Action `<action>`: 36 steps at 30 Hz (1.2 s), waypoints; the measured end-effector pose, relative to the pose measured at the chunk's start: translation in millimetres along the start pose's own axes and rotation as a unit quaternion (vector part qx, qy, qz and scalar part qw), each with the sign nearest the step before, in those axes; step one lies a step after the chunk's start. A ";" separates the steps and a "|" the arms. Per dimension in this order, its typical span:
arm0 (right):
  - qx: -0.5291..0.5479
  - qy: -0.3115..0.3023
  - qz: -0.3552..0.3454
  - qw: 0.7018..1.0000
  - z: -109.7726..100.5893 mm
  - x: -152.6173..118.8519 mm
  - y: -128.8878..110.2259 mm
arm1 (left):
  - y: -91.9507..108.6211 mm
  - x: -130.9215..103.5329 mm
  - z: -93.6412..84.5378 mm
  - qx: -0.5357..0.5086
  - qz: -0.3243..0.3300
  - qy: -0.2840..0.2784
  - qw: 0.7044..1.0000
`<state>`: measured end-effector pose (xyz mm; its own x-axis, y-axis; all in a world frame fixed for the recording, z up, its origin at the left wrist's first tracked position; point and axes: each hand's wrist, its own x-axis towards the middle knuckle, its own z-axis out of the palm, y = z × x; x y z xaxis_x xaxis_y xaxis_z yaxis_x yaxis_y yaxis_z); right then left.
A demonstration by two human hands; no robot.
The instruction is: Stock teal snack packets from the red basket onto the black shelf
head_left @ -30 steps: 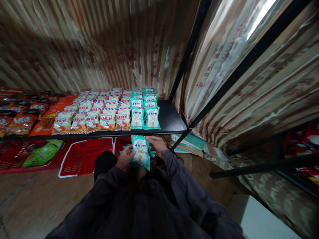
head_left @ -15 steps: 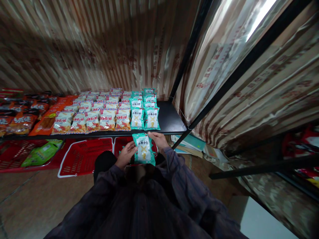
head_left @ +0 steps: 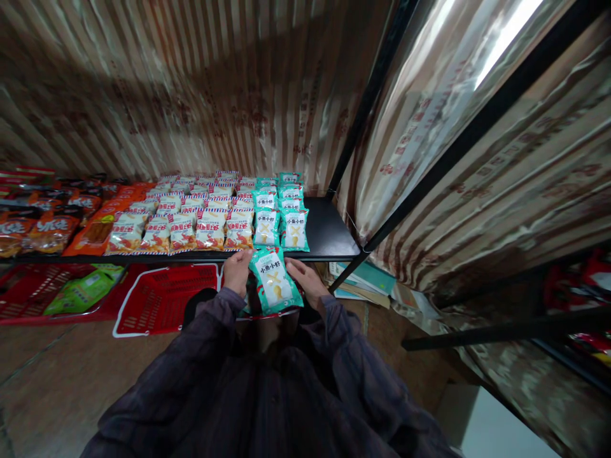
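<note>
A teal and white snack bag [head_left: 275,280] is held upright between my two hands, just in front of the shelf edge. My left hand [head_left: 237,272] closes on its upper left corner. At its right side, my right hand [head_left: 305,280] grips the edge with thumb and fingers. Behind it, two columns of matching teal bags [head_left: 294,229] stand on the black shelf [head_left: 329,232]. White and orange snack bags [head_left: 210,229] fill several columns to their left.
Orange packages [head_left: 93,232] lie farther left on the shelf. Below are red baskets [head_left: 167,299], one holding a green bag [head_left: 86,289]. A black post [head_left: 351,270] stands at the shelf's right corner, with papers [head_left: 367,277] on the floor beyond. A white box [head_left: 501,423] sits lower right.
My left hand has moved up from the bag's left side to its upper left corner. The held bag has turned slightly, and my right hand has slid lower along its right side.
</note>
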<state>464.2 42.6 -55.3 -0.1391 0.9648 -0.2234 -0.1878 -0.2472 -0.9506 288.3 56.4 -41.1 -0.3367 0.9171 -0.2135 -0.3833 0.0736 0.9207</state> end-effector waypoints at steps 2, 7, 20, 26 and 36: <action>-0.002 -0.014 0.015 1.000 -5.5 -9.0 6.9 | 5.6 5.0 2.4 -0.014 0.023 0.020 0.999; 0.045 -0.033 0.039 0.998 -9.4 -22.4 22.9 | 18.1 11.2 10.2 -0.042 0.052 0.051 0.996; 0.108 0.049 0.013 0.993 2.0 -25.0 18.6 | 43.2 14.4 25.7 -0.033 0.059 0.045 0.997; 0.141 0.101 -0.014 0.985 10.7 -28.1 15.2 | 48.4 6.3 24.1 -0.046 0.013 -0.062 0.997; 0.125 0.114 -0.038 0.985 18.6 -27.7 17.4 | 16.7 -28.7 25.1 -0.030 -0.049 -0.087 0.995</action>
<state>446.7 9.8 -61.6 0.1008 0.9694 -0.2239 -0.4263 -0.1613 -0.8901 313.1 41.1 -11.4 -0.1438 0.9607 -0.2376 -0.4588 0.1481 0.8761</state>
